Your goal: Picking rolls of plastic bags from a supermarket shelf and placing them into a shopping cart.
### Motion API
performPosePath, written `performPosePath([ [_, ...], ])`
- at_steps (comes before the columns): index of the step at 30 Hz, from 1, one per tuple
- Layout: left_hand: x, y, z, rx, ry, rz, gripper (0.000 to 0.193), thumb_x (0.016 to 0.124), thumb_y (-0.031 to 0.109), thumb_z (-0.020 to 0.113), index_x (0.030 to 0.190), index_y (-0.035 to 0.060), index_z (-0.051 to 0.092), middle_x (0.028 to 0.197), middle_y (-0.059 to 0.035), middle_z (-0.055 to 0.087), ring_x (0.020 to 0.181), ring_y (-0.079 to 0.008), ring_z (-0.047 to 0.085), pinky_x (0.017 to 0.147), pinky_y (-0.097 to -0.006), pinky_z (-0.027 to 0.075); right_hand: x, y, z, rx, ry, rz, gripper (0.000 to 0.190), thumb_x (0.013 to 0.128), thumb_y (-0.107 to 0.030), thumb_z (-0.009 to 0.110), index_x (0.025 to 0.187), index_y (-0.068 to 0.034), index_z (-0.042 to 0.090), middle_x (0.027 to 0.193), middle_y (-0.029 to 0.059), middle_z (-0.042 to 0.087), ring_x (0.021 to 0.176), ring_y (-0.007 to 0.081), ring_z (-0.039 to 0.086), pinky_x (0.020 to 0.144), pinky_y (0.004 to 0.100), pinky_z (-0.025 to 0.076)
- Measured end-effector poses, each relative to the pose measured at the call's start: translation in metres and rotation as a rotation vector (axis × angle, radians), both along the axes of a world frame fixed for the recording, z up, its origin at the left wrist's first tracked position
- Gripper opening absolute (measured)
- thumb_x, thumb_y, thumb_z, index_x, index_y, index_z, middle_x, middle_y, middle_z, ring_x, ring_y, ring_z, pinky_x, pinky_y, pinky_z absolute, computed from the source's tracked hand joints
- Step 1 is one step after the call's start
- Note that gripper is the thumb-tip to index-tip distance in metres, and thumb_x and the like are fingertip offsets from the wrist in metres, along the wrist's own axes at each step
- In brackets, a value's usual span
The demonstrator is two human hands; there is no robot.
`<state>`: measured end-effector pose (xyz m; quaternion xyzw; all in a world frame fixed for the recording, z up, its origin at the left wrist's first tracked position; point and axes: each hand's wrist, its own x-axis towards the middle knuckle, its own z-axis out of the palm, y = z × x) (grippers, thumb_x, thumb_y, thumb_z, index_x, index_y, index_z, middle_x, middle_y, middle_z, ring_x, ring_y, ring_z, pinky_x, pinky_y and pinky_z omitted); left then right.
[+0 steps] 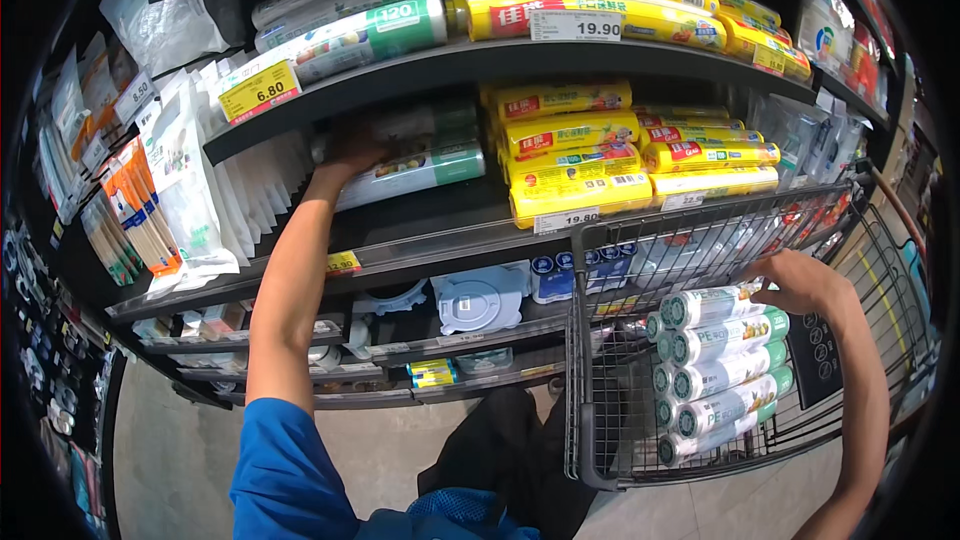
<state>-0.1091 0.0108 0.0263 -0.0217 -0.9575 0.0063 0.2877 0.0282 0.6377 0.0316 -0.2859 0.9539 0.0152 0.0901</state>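
Note:
My left hand (364, 150) reaches into a shaded shelf bay, against white-and-green rolls of plastic bags. Its fingers are dim, so their grip is unclear. The front roll (420, 174) there lies on its side near the shelf's edge. At the right, my right hand (802, 281) curls over the right end of the top roll (701, 306) in a wire shopping cart (592, 420). Beneath that one, several matching rolls (731, 371) are stacked on their sides, printed ends facing left.
Yellow Glad bag rolls (577, 157) fill the bay to the right of my left hand. The upper shelf board (510, 64) overhangs the reach. Hanging white packets (195, 180) stand left of my forearm. Lower shelves hold a pale blue plastic item (478, 300) and blue packs (551, 281).

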Motion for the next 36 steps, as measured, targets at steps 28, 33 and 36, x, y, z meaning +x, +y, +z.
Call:
performPosePath([
  [28, 0.166, 0.167, 0.004, -0.017, 0.491, -0.501, 0.064, 0.053, 0.009, 0.089, 0.112, 0.006, 0.063, 0.1, -0.0113, 0.07, 0.09, -0.0318, 0.069, 0.08, -0.04, 0.054, 0.013, -0.03, 0.014, -0.396, 0.142, 0.211, 0.067, 0.088, -0.025, 0.072, 0.146, -0.005, 0.044, 0.143, 0.0189, 0.051, 0.133, 0.0369, 0.049, 0.112, 0.0456, 0.04],
  [33, 0.167, 0.238, -0.004, -0.058, 0.38, -0.681, 0.065, 0.051, 0.011, 0.091, 0.11, 0.005, 0.063, 0.099, -0.0127, 0.069, 0.093, -0.0337, 0.066, 0.081, -0.0425, 0.052, 0.022, -0.048, 0.024, -0.528, 0.427, 0.353, 0.07, 0.094, -0.041, 0.065, 0.149, -0.007, 0.04, 0.145, 0.0203, 0.048, 0.134, 0.0371, 0.048, 0.111, 0.0455, 0.04],
  [36, 0.166, 0.286, -0.016, -0.02, 0.235, -0.79, 0.067, 0.053, 0.015, 0.091, 0.113, 0.0061, 0.062, 0.101, -0.0136, 0.069, 0.095, -0.0328, 0.066, 0.083, -0.0436, 0.051, 0.034, -0.052, 0.025, -0.408, 0.427, 0.396, 0.077, 0.086, -0.045, 0.073, 0.145, -0.006, 0.043, 0.139, 0.019, 0.053, 0.128, 0.0372, 0.053, 0.107, 0.0454, 0.044],
])
